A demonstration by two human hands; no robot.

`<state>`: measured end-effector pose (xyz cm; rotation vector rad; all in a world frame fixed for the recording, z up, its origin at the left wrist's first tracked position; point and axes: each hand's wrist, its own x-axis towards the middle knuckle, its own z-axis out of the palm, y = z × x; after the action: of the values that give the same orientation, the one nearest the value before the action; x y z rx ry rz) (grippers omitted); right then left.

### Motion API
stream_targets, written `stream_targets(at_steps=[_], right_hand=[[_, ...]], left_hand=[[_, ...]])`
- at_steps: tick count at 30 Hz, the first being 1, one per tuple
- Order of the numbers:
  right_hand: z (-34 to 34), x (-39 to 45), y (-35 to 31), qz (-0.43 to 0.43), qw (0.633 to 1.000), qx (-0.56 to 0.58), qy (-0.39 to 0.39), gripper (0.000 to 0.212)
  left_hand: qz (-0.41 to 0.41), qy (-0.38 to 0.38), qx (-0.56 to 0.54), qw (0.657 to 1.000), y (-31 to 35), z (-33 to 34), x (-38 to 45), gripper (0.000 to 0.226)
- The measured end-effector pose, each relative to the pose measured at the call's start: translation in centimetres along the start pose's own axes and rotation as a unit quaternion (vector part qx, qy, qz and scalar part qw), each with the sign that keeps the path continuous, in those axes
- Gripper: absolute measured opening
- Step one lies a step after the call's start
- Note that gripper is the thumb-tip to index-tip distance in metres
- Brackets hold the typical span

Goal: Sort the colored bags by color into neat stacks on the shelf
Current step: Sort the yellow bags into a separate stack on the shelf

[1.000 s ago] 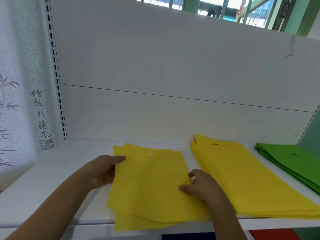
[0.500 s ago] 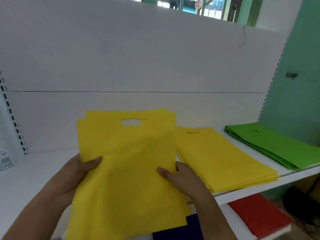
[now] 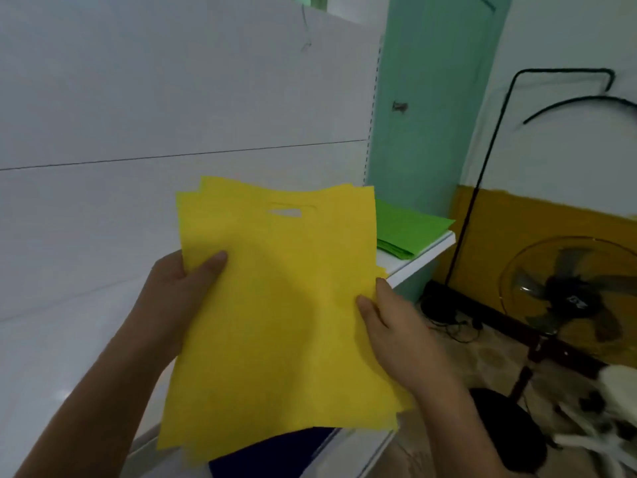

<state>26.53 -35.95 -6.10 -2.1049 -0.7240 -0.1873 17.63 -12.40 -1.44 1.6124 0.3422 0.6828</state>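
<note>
A bundle of several yellow bags (image 3: 282,305) with cut-out handles is held up in the air in front of the white shelf (image 3: 418,258). My left hand (image 3: 182,288) grips the bundle's left edge, thumb on the front. My right hand (image 3: 389,326) grips its right edge. A stack of green bags (image 3: 406,232) lies on the shelf's right end, partly behind the bundle. The other yellow stack on the shelf is hidden by the bundle. A dark blue bag (image 3: 275,450) shows on the lower shelf under the bundle.
The shelf's white back panel (image 3: 172,98) rises behind. A teal pillar (image 3: 431,98) stands at the shelf's right end. To the right, on the floor, are a standing fan (image 3: 572,298), black cables (image 3: 482,167) and a dark round stool (image 3: 506,429).
Both hands lifted the yellow bundle off the shelf and carried it up and to the right. The view swung right, bringing the fan and floor into sight.
</note>
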Motion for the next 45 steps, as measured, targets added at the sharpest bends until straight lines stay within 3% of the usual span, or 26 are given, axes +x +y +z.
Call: stream_targets(at_steps=[4, 11, 19, 21, 25, 29, 36, 42, 45], right_hand=[[-4.0, -0.5, 4.0, 0.030, 0.997, -0.023, 0.067, 0.003], [-8.3, 4.3, 11.7, 0.015, 0.988, -0.051, 0.142, 0.015], [-7.9, 18.2, 17.8, -0.085, 0.996, -0.009, 0.012, 0.020], [-6.6, 21.2, 17.7, -0.110, 0.994, 0.006, -0.020, 0.016], [-3.5, 25.1, 15.6, -0.142, 0.984, 0.067, -0.081, 0.029], [0.1, 27.1, 13.9, -0.174, 0.972, 0.062, -0.144, 0.036], [3.5, 27.9, 13.1, -0.181, 0.953, -0.042, -0.240, 0.056], [4.1, 27.2, 13.3, -0.149, 0.946, -0.117, -0.263, 0.053], [4.6, 27.1, 13.8, -0.130, 0.952, -0.125, -0.249, 0.055]], left_hand=[[0.022, -0.041, 0.004, 0.999, 0.2, 7.4, 2.5, 0.013], [0.058, -0.067, 0.041, 0.995, -1.4, 16.8, 7.7, 0.026], [0.034, 0.051, 0.100, 0.993, -1.6, 18.4, 13.4, 0.016], [0.027, 0.103, 0.152, 0.983, -1.8, 17.3, 13.6, 0.026], [0.000, 0.197, 0.228, 0.953, -2.1, 13.6, 13.4, 0.055], [-0.058, 0.268, 0.283, 0.919, -3.7, 9.8, 13.9, 0.055], [-0.139, 0.199, 0.370, 0.897, -6.9, 6.7, 14.4, 0.068], [-0.219, 0.095, 0.560, 0.794, -9.3, 5.8, 14.9, 0.059], [-0.258, 0.090, 0.558, 0.784, -10.3, 5.9, 15.2, 0.056]])
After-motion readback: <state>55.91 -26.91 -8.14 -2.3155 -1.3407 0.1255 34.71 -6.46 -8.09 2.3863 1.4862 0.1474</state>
